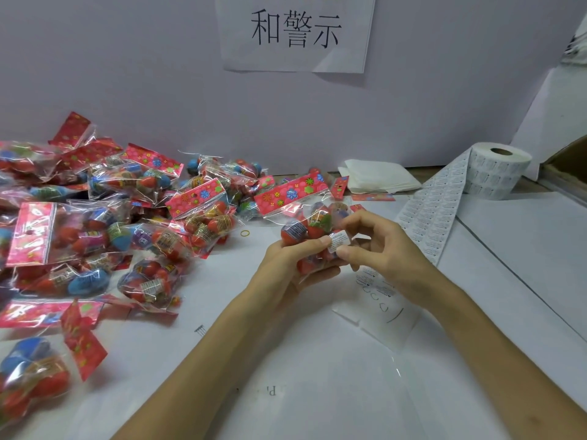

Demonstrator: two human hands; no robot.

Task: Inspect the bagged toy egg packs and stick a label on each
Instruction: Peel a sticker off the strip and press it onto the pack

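My left hand (pixel 293 265) grips a clear bag of toy eggs (pixel 309 225) with a red flowered header card, held above the white table. A small white warning label (pixel 339 240) lies on the bag's front. My left thumb touches its left edge, and my right hand (pixel 378 246) pinches its lower right corner with thumb and forefinger. A roll of labels (pixel 497 173) stands at the back right, its strip (pixel 435 214) trailing down the table toward my right hand.
A heap of several bagged egg packs (pixel 104 223) covers the left side of the table. Folded white tissue (pixel 378 179) lies by the wall. A yellow rubber band (pixel 245 233) sits near the pile. A paper sign (pixel 295 33) hangs on the wall; a cardboard box edge (pixel 565 169) is far right.
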